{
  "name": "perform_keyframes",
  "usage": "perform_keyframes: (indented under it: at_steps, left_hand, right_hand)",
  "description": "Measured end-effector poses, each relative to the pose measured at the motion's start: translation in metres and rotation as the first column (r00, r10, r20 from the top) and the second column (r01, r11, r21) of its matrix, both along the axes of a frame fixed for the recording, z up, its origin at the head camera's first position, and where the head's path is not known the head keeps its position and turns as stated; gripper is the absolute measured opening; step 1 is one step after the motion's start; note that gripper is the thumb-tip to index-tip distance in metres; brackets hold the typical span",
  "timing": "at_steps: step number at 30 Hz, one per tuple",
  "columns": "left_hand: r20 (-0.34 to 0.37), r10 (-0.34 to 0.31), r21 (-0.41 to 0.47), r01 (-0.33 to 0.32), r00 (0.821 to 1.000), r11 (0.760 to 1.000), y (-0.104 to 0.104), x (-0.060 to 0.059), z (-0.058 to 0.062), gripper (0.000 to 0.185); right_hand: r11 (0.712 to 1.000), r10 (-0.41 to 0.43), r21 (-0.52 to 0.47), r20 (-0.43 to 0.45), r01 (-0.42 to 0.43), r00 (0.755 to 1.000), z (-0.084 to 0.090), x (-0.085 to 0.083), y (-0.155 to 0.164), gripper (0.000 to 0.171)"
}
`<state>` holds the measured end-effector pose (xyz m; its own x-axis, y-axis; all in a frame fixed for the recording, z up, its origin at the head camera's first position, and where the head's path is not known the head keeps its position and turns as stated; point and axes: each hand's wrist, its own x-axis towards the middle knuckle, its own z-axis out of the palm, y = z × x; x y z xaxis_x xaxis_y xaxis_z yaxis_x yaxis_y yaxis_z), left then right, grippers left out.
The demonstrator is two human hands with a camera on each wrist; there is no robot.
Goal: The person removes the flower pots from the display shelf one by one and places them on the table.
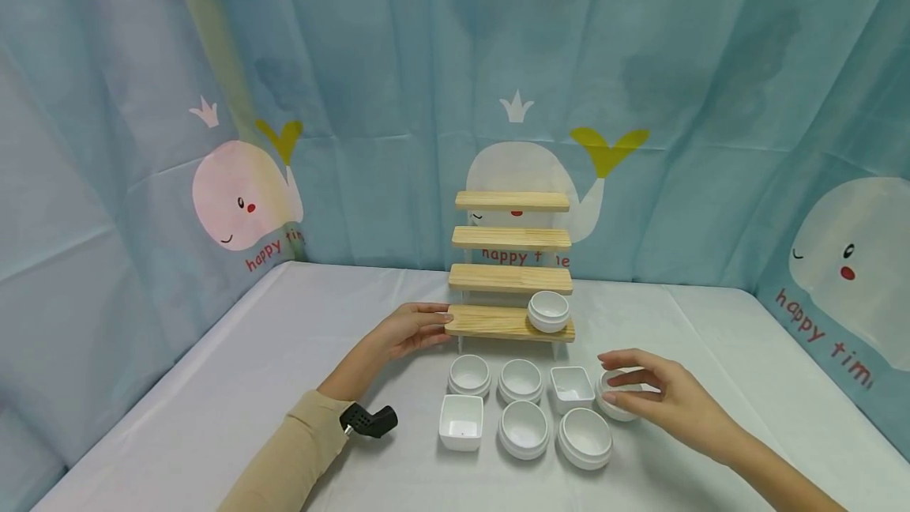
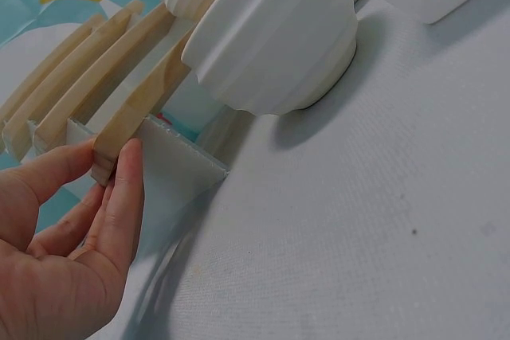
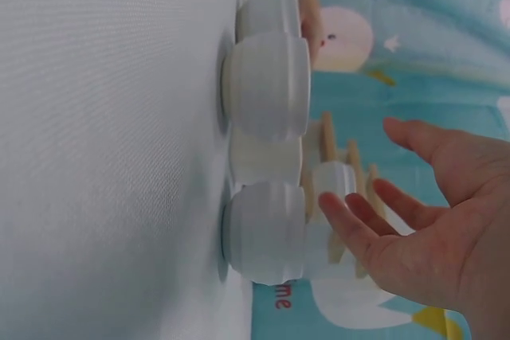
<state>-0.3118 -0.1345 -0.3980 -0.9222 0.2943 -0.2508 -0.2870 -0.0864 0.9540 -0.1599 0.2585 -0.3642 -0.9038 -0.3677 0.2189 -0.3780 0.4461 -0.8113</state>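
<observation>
A tiered stand with several wooden shelves (image 1: 490,323) stands near the back of the table. My left hand (image 1: 412,330) pinches the left end of its lowest shelf between thumb and fingers, as the left wrist view (image 2: 119,129) also shows. On that shelf's right end sits a round white bowl (image 1: 548,311). Over another round white bowl (image 1: 617,408), at the right of the group, my right hand (image 1: 661,395) hovers with fingers spread and partly covers it in the head view. In the right wrist view the right hand (image 3: 438,220) holds nothing and is apart from the bowls.
In front of the stand are more white bowls: round ones (image 1: 524,429) and square ones (image 1: 461,422), close together in two rows. A white cloth covers the table (image 1: 284,354). A blue curtain (image 1: 398,101) with printed whales hangs behind and at both sides.
</observation>
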Motion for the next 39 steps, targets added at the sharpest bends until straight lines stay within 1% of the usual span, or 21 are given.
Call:
perform_keyframes:
  at_steps: [4, 11, 19, 26, 30, 36, 39]
  left_hand:
    - [-0.005, -0.001, 0.002, 0.001, 1.000, 1.000, 0.001, 0.000, 0.000, 0.051]
    - [0.001, 0.002, 0.017, -0.002, 1.000, 1.000, -0.001, 0.001, 0.000, 0.050]
    - [0.000, 0.006, 0.006, -0.006, 1.000, 1.000, -0.001, 0.001, 0.001, 0.051]
    - [0.001, 0.001, 0.007, -0.001, 1.000, 1.000, 0.000, 0.000, 0.001, 0.051]
    - [0.002, 0.001, 0.006, -0.001, 1.000, 1.000, 0.000, 0.000, 0.001, 0.050]
    - [0.007, 0.009, 0.008, -0.009, 1.000, 1.000, 0.001, 0.000, 0.000, 0.049]
    - [0.005, 0.008, 0.003, -0.008, 1.000, 1.000, 0.001, 0.001, 0.000, 0.049]
  right_hand:
    - [1.000, -0.014, -0.008, -0.004, 0.014, 1.000, 0.000, -0.001, 0.001, 0.047]
    - [0.998, -0.057, -0.009, 0.018, 0.057, 0.998, 0.003, -0.001, 0.003, 0.047]
    - [0.998, -0.061, -0.003, 0.007, 0.061, 0.998, 0.008, -0.006, 0.005, 0.048]
    - [0.998, -0.070, 0.004, -0.019, 0.070, 0.997, 0.012, -0.011, 0.005, 0.050]
    - [0.997, -0.074, 0.005, -0.005, 0.074, 0.997, 0.014, -0.014, 0.005, 0.051]
    - [0.996, -0.086, 0.011, 0.043, 0.085, 0.995, 0.019, -0.019, 0.004, 0.054]
    - [0.997, -0.078, 0.020, 0.051, 0.077, 0.996, 0.020, -0.022, 0.004, 0.055]
